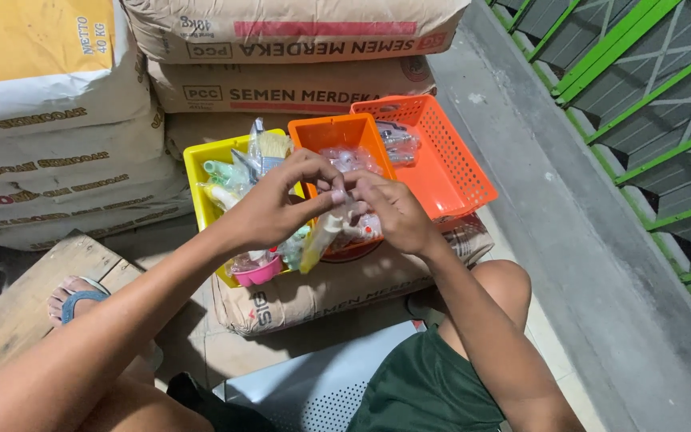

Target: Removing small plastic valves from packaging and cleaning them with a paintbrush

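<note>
1. Both forearms are seen bare to the edge of the picture; no sleeves, watch or bracelet are shown on them.
2. The left hand [269,210] and the right hand [393,214] are uncovered, with no gloves and no rings to be made out.
3. Dark green shorts [425,388] of plain cloth are worn, and the knees are left bare.
4. A sandal [81,302] with a grey-blue strap is worn on the left foot, the toes left uncovered.
</note>
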